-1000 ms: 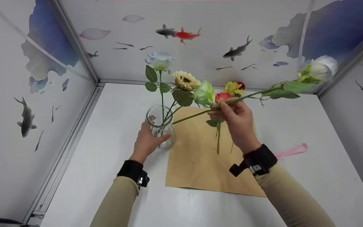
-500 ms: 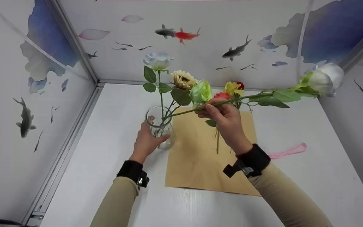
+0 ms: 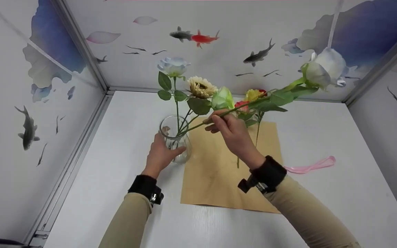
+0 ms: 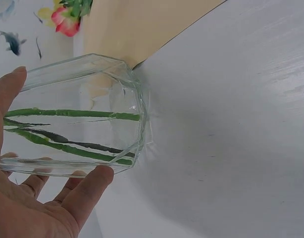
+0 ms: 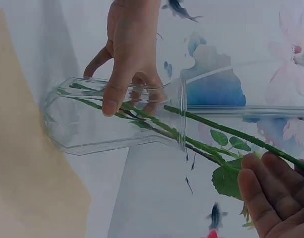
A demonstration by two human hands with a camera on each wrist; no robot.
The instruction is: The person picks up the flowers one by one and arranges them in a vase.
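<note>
My left hand (image 3: 159,153) grips the body of a clear glass vase (image 4: 102,144), thumb on one side and fingers on the other. Standing in the vase are a pale blue flower (image 3: 173,67), a cream sunflower (image 3: 201,88) and a light green flower (image 3: 223,98); their stems show through the glass. With thumb and fingers my right hand (image 3: 233,132) pinches the stem of a white rose (image 3: 326,70), which slants up to the right. In the right wrist view, the lower end of this stem (image 5: 226,130) lies just inside the vase's mouth.
Brown kraft paper (image 3: 212,172) lies flat on the white table (image 3: 339,206) right of the vase. Red (image 3: 241,105) and yellow (image 3: 253,94) flowers lie at its far edge, partly behind my right hand. A pink ribbon (image 3: 314,166) is further right. Printed walls enclose the table.
My right hand has moved left with the white rose, bringing its stem end from beside the vase into the mouth. The rose's head has swung left and up. My left hand stays put.
</note>
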